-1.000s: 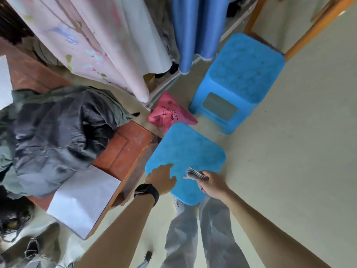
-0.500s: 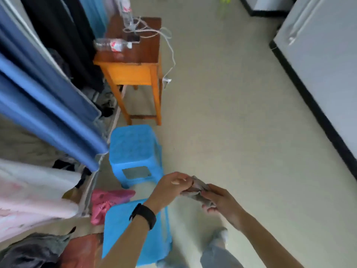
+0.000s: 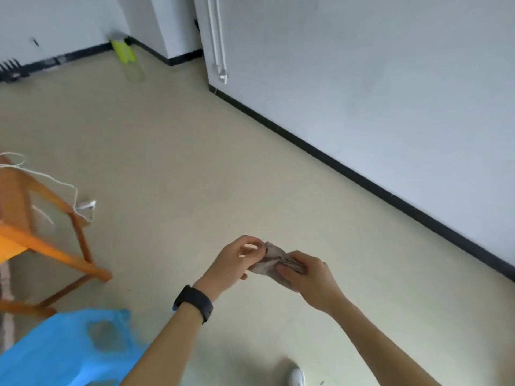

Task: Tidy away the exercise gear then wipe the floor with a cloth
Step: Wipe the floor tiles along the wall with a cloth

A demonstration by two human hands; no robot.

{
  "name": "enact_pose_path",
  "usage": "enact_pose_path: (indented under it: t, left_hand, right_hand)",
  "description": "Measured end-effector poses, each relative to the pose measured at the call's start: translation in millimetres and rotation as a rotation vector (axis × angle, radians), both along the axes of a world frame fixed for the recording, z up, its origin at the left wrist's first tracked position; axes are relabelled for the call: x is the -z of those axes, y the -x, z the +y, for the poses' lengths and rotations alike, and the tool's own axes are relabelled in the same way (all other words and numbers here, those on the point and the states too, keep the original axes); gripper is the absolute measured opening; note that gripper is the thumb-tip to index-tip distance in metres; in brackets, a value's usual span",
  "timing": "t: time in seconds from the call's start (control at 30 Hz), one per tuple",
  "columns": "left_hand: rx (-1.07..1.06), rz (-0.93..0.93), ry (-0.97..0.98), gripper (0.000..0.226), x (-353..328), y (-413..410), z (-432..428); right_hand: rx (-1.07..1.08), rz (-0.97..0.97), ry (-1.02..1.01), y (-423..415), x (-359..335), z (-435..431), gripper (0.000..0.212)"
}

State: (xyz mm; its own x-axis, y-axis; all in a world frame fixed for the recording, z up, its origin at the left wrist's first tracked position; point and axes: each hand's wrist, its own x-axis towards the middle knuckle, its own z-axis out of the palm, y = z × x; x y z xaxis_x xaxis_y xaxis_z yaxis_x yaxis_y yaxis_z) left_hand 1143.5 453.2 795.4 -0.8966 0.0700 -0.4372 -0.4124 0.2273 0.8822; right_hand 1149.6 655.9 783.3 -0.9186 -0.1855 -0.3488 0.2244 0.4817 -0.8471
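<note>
A small greyish-brown cloth (image 3: 269,260) is bunched between both hands, held in the air above the pale floor (image 3: 172,151). My left hand (image 3: 237,261), with a black band on its wrist, pinches the cloth's left end. My right hand (image 3: 305,277) grips its right end with fingers curled over it. Most of the cloth is hidden inside the hands. A yellow-green object (image 3: 124,51) lies on the floor by the far wall; I cannot tell what it is.
An orange wooden table (image 3: 41,240) with a white cord (image 3: 83,207) hanging off it stands at the left. A blue plastic stool (image 3: 64,352) is at the bottom left. A white wall with black skirting (image 3: 362,179) runs along the right. My white shoe (image 3: 296,377) shows at the bottom.
The view has swung from the blue stools and clothes rack out to the open floor. The left hand left the stool and joined the right hand on the cloth.
</note>
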Motion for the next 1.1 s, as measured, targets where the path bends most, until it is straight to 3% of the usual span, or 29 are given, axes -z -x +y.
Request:
enact_pose_path:
  t: [0.17, 0.33, 0.43, 0.53, 0.73, 0.9, 1.1]
  left_hand:
    - [0.279, -0.056, -0.023, 0.037, -8.4, 62.5, 86.9]
    - [0.396, -0.009, 0.069, 0.019, 5.9, 123.0, 163.6]
    - [0.483, -0.025, 0.056, 0.02, 16.0, 153.2, 206.4]
    - [0.588, -0.06, 0.02, 0.032, 26.9, 182.2, 247.2]
    - [0.801, -0.13, -0.015, 0.02, 45.7, 245.0, 318.9]
    - [1.0, -0.111, 0.011, 0.021, 44.2, 276.4, 376.0]
    - [1.079, -0.073, 0.044, 0.022, 56.2, 296.7, 442.7]
  right_hand:
    - [0.224, -0.052, -0.032, 38.1, 8.7, 87.7, 0.027]
    - [0.324, -0.081, -0.038, 53.4, 15.8, 152.2, 0.021]
    - [0.407, -0.055, -0.065, 61.8, 18.9, 179.6, 0.02]
    - [0.493, 0.029, -0.095, 76.6, 22.6, 200.4, 0.039]
    - [0.703, 0.05, -0.231, 104.2, 25.9, 242.2, 0.051]
    - [0.813, 0.014, -0.273, 114.7, 27.2, 277.6, 0.035]
    - [0.926, -0.077, -0.202, 126.0, 41.9, 337.7, 0.024]
